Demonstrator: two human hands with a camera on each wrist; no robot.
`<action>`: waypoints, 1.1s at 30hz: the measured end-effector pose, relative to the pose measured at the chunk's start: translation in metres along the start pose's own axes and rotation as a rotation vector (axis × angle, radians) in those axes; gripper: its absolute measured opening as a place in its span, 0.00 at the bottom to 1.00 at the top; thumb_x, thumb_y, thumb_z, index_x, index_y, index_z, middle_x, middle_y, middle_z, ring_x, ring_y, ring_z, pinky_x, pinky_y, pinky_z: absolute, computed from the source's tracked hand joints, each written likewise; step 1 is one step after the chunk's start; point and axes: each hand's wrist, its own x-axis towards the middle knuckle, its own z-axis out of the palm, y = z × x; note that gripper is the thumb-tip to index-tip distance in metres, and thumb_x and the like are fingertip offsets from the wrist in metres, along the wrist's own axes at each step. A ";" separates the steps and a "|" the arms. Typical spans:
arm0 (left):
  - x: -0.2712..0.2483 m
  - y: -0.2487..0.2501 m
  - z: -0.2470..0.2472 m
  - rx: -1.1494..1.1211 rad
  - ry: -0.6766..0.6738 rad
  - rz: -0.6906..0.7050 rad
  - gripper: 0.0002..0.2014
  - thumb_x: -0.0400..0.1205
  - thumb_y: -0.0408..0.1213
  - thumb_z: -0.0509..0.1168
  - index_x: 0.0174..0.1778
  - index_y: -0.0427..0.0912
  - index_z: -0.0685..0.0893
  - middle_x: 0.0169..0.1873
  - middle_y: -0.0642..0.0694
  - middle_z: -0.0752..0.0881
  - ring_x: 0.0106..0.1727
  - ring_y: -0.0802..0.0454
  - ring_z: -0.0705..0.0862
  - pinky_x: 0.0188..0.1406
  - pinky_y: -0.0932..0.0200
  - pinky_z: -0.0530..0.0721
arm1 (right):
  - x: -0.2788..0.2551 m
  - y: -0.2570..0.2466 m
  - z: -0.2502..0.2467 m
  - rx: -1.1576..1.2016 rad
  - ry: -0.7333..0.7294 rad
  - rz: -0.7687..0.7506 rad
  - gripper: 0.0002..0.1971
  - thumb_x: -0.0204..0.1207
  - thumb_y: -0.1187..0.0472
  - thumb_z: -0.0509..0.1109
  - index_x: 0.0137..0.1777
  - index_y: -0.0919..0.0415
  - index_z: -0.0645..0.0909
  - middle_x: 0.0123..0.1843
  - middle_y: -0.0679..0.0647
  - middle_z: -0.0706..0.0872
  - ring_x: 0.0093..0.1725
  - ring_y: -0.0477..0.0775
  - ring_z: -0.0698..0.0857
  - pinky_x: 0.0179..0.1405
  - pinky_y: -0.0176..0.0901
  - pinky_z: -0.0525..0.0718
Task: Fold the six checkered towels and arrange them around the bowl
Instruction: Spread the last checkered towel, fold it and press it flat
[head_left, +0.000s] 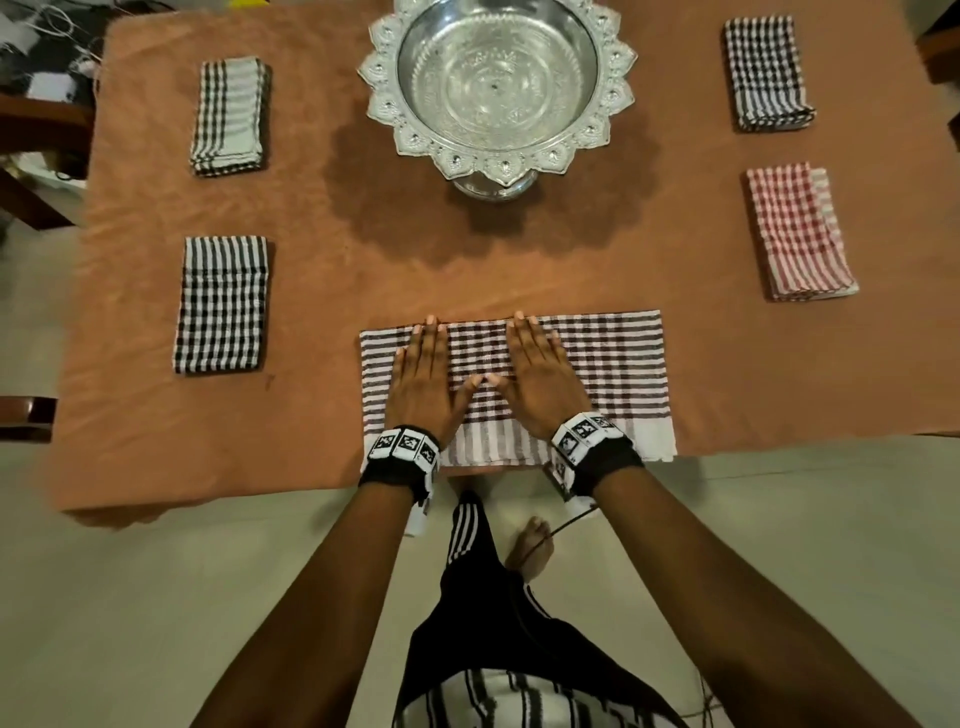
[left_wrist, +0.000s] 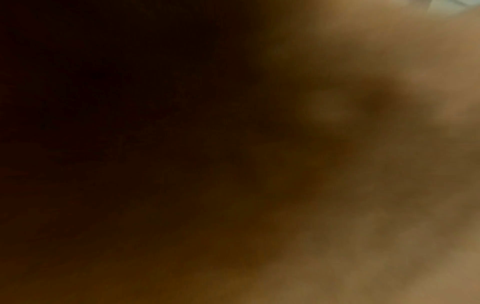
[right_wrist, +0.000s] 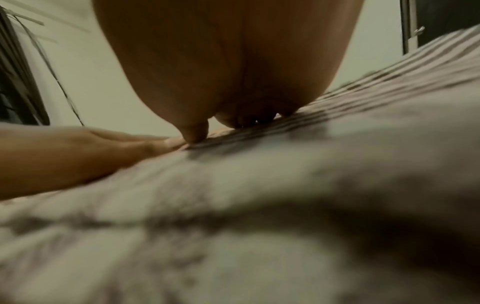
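Note:
A brown-and-white striped towel (head_left: 613, 374), partly folded into a wide band, lies at the table's near edge. My left hand (head_left: 423, 379) and right hand (head_left: 535, 374) press flat on its left half, fingers straight, thumbs nearly touching. The right wrist view shows my right hand (right_wrist: 228, 67) palm down on the towel (right_wrist: 259, 185), with the left hand (right_wrist: 78, 152) beside it. The silver bowl (head_left: 496, 88) stands at the far centre. Folded towels lie around it: two black-and-white ones at left (head_left: 231, 115) (head_left: 222, 304), a black checkered one (head_left: 768, 73) and a red checkered one (head_left: 797, 231) at right. The left wrist view is dark and blurred.
The table has an orange-brown cloth (head_left: 363, 249). Wooden chairs (head_left: 31, 156) stand at the left, another piece of furniture (head_left: 940, 52) at the far right. My legs and a foot (head_left: 527, 545) stand on the pale floor below the table edge.

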 end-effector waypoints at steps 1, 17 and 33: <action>-0.002 -0.007 0.000 0.001 0.006 -0.017 0.44 0.82 0.68 0.41 0.86 0.41 0.42 0.86 0.45 0.42 0.86 0.48 0.40 0.85 0.47 0.43 | -0.002 0.009 -0.003 0.023 0.011 0.037 0.40 0.85 0.36 0.44 0.87 0.62 0.41 0.89 0.58 0.41 0.88 0.57 0.40 0.86 0.55 0.40; -0.023 -0.045 -0.007 -0.039 0.123 -0.098 0.47 0.81 0.70 0.46 0.86 0.38 0.45 0.86 0.40 0.46 0.87 0.44 0.45 0.85 0.43 0.49 | -0.070 0.123 -0.040 0.326 0.470 0.639 0.25 0.77 0.40 0.62 0.64 0.57 0.79 0.63 0.55 0.83 0.67 0.61 0.79 0.70 0.54 0.76; -0.018 0.072 0.011 -0.046 -0.008 -0.010 0.48 0.81 0.72 0.40 0.85 0.38 0.38 0.85 0.40 0.36 0.85 0.44 0.35 0.85 0.41 0.43 | -0.077 0.115 -0.039 0.711 0.278 0.779 0.26 0.57 0.47 0.84 0.52 0.45 0.76 0.54 0.51 0.88 0.50 0.55 0.87 0.56 0.56 0.86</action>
